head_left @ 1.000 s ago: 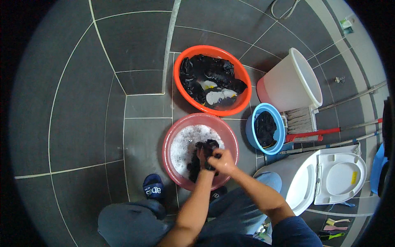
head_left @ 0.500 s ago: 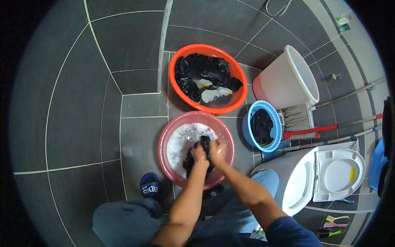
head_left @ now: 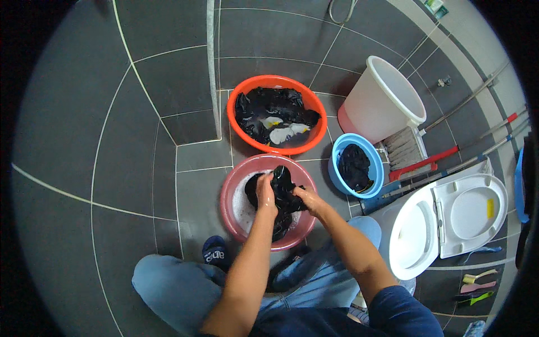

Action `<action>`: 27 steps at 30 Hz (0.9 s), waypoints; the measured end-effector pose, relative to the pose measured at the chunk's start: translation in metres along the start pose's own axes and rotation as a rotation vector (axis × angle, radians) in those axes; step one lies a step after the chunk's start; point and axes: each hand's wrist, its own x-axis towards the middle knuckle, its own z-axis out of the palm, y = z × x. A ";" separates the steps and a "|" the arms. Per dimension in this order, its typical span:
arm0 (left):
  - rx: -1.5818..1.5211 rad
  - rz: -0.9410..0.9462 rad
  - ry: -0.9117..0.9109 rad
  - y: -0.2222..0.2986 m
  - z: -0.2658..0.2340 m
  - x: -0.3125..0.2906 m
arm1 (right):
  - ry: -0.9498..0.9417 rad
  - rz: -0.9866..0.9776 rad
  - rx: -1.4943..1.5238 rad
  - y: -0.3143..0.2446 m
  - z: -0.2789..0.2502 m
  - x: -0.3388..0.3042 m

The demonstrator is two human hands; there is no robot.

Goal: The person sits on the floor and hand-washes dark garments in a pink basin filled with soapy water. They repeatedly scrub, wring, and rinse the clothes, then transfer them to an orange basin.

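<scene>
A wet black garment (head_left: 284,188) is stretched between my two hands over the pink basin (head_left: 226,205). My left hand (head_left: 266,195) is closed on its left part. On the other side my right hand (head_left: 309,200) grips the garment's edge. Part of the dark cloth hangs down into the whitish suds (head_left: 242,208) in the basin. What kind of garment it is, I cannot tell.
Behind stands an orange-red basin (head_left: 231,115) with dark clothes and white pieces in water. To the right are a blue bucket (head_left: 337,177) with dark cloth, a tall white bin (head_left: 373,104), a mop (head_left: 405,150), and a toilet (head_left: 407,238). A tiled wall (head_left: 135,168) bounds the left.
The black garment has come up out of the suds and is spread out between my hands, which have moved further apart. The whole view has shifted slightly.
</scene>
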 end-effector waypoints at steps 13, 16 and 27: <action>-0.282 -0.214 0.033 -0.075 -0.058 -0.021 | 0.295 -0.379 -0.490 0.031 0.063 -0.049; -0.282 -0.394 0.135 -0.078 0.017 -0.051 | 0.752 -0.112 -0.213 0.049 0.013 0.002; 0.425 0.491 0.405 -0.022 -0.028 0.026 | 0.442 -0.247 -0.221 0.091 -0.028 0.110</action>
